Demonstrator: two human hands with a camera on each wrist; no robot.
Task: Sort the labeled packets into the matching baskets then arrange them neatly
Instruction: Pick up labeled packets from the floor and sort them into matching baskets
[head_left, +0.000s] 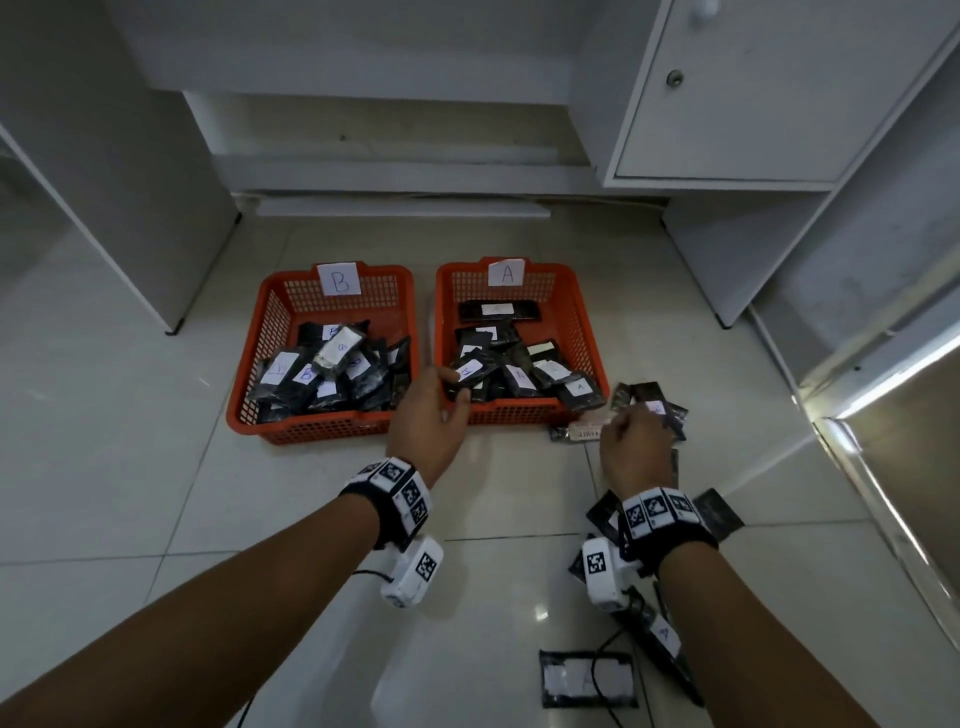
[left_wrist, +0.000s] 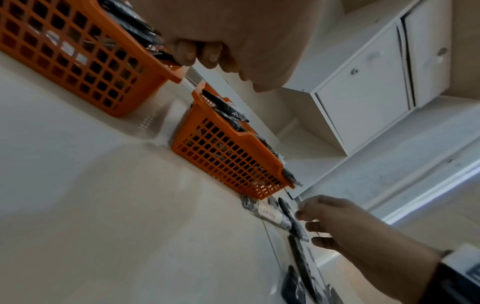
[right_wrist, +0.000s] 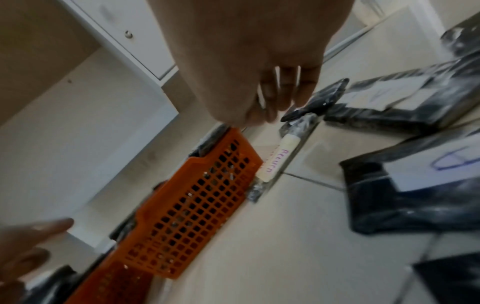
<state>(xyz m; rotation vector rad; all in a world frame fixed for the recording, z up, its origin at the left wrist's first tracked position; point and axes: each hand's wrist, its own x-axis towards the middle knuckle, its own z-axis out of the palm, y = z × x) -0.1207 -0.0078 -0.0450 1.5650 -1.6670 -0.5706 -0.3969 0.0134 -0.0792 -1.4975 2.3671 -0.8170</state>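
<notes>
On the tiled floor (head_left: 156, 467) stand 2 orange baskets side by side: basket B (head_left: 249, 384) left of basket A (head_left: 589, 332), each with black labeled packets heaped inside. The left hand (head_left: 426, 415) hangs over basket A's near-left corner, its grip pinching a packet marked A (head_left: 467, 375) above the heap. Just right of basket A, the right hand (head_left: 631, 447) reaches into loose packets (head_left: 652, 397) on the floor; I cannot tell whether its grip holds one. More packets (head_left: 587, 678) lie nearer than basket A.

Bare forearms; black wristbands (head_left: 400, 499) – white coded tags; white cameras (head_left: 413, 574).
</notes>
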